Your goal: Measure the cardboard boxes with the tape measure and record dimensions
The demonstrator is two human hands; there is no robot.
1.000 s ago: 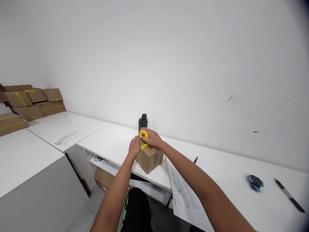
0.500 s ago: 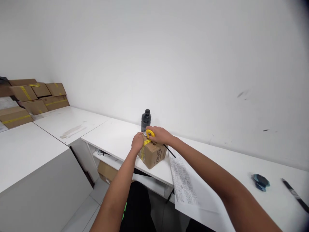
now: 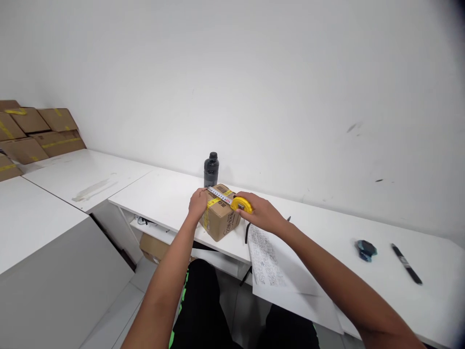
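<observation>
A small cardboard box [image 3: 218,220] with yellow tape and printed characters sits near the front edge of the white table. My right hand [image 3: 262,212] grips a yellow tape measure [image 3: 242,204] at the box's right top edge. Its white blade [image 3: 220,195], marked with numbers, is drawn out across the top of the box toward the left. At the far end of the blade, my left hand [image 3: 198,203] is closed at the box's left edge, its fingertips pinching the blade's end. Just behind the box stands a dark bottle [image 3: 211,169] with a black cap.
Printed or handwritten paper sheets [image 3: 269,257] overhang the table's front edge on the right. Farther right lie a dark blue object [image 3: 366,250] and a black marker [image 3: 406,263]. Taped cardboard boxes [image 3: 58,140] are stacked at far left. Another carton [image 3: 154,247] is under the table.
My right hand has moved right with the tape measure, and the blade now stretches over the box top. My left hand stays at the box's left edge. The whole view has shifted slightly.
</observation>
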